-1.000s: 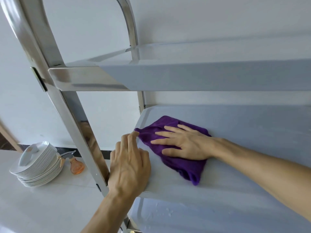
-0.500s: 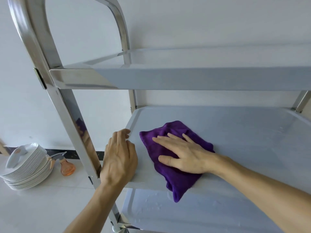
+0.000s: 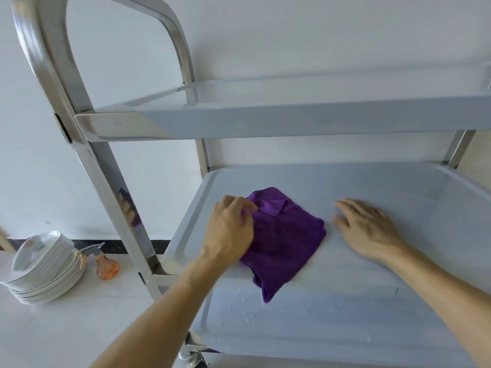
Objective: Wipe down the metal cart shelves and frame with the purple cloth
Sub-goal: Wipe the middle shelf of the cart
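Observation:
The purple cloth lies folded on the middle shelf of the metal cart, one corner hanging over the front edge. My left hand lies on the cloth's left side, its fingers curled and pinching the fabric near the top edge. My right hand rests flat on the bare shelf just right of the cloth, fingers spread and apart from it. The top shelf hangs above, and the lower shelf shows below with water drops on it. The cart's steel frame post stands at the left.
On the white floor to the left stands a stack of white plates with an orange spray bottle beside it. A white wall runs behind the cart. A caster shows under the cart's front left corner.
My right hand has lifted off the cloth and moved right onto the bare shelf. My left hand has left the shelf's front edge and taken hold of the cloth.

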Tool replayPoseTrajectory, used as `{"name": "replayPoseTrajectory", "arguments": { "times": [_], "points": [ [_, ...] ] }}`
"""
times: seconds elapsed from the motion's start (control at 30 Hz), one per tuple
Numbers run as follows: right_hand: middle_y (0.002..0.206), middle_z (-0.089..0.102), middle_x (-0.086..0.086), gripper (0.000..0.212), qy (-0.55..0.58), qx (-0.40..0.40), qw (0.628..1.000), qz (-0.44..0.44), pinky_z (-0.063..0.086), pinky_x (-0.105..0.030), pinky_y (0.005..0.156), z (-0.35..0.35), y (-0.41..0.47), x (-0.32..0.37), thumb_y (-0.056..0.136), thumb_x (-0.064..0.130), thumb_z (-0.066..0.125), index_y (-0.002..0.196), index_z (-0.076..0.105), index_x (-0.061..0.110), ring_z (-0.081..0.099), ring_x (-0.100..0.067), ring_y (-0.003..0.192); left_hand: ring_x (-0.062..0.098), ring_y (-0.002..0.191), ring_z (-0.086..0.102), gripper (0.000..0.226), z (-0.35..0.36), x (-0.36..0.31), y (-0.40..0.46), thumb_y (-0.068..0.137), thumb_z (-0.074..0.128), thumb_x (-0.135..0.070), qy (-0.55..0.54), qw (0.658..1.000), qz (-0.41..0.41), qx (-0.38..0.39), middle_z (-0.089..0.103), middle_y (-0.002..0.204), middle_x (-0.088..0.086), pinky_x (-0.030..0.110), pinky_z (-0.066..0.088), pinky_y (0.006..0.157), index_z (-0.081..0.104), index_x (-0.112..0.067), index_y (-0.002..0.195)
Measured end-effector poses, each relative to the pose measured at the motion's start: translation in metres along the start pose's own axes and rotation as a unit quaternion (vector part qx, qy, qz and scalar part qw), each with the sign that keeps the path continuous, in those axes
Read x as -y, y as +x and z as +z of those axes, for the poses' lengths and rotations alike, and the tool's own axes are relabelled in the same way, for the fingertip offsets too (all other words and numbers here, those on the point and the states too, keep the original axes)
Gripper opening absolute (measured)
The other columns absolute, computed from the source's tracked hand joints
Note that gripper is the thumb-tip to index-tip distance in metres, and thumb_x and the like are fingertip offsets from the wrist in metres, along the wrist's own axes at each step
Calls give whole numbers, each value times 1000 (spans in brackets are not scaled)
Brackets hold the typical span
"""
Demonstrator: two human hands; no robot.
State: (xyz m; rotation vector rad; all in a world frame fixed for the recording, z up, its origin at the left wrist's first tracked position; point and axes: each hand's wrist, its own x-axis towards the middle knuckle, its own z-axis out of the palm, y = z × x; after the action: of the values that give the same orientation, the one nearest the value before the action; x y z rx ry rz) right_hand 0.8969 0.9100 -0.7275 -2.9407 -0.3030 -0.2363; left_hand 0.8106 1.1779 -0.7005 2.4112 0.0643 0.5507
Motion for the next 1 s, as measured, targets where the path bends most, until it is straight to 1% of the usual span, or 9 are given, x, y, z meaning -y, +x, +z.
{"name": "replayPoseTrajectory", "arguments": {
  "times": [0.07,0.13,0.2,0.27,0.43,0.53,0.63,0.87,1.0],
  "points": [
    [161,28,8,50,-1,5,1000,0,17,-33,116,-1,0,-2,104,45,30,151,34,27,21,-13,149,23,129,42,31,31,-32,5,98,50,-30,43,994,66,77,50,137,-2,37,32,110,59,-26,128],
    [162,25,9,53,-10,19,1000,-5,16,-34,117,-2,0,-4,103,49,28,152,31,29,19,-13,149,28,146,21,53,54,-53,6,100,40,-50,123,972,70,188,30,158,1,47,14,121,39,-28,148],
    [163,22,10,55,-17,33,999,-7,15,-35,118,-5,1,-5,103,52,25,154,26,31,17,-12,150,27,153,0,64,60,-52,7,99,26,-63,194,946,58,251,10,166,0,52,-5,122,22,-32,156],
    [163,20,11,56,-21,40,999,-4,14,-35,118,-5,1,-5,102,53,24,154,24,32,15,-11,150,22,153,-8,68,52,-39,1,97,18,-69,209,937,63,272,2,167,-6,51,-11,121,15,-37,157],
    [164,16,12,59,-16,55,998,2,11,-35,119,-2,4,-5,100,56,22,155,21,35,13,-12,151,15,153,-10,82,-1,13,-21,78,-1,-84,250,932,44,259,-4,165,-20,47,-9,122,4,-51,153],
    [165,9,14,68,-23,71,997,-3,9,-38,120,-2,4,-4,95,65,15,156,15,35,7,-12,152,23,153,-10,88,-32,48,-12,71,-9,-85,310,916,-52,249,-10,165,-16,57,-4,120,-2,-52,152],
    [166,0,15,89,-34,96,995,-9,4,-39,121,-2,2,-4,78,78,2,157,7,36,0,-11,153,29,153,-8,76,-37,67,12,83,2,-82,303,912,-153,230,-13,165,-13,64,-3,117,-3,-51,152],
    [166,-5,15,106,-37,90,995,-13,1,-43,122,2,4,-4,63,83,-15,156,3,37,-5,-12,153,32,152,-4,78,0,72,74,84,5,-80,312,918,-161,186,-5,167,-7,58,3,119,3,-46,155],
    [166,-3,15,106,-47,69,996,-22,2,-43,122,7,4,-7,61,82,-19,156,2,39,-4,-12,153,32,153,-6,75,27,64,115,89,8,-75,317,919,-157,171,-1,167,-5,60,0,118,8,-41,156]
  ]
}}
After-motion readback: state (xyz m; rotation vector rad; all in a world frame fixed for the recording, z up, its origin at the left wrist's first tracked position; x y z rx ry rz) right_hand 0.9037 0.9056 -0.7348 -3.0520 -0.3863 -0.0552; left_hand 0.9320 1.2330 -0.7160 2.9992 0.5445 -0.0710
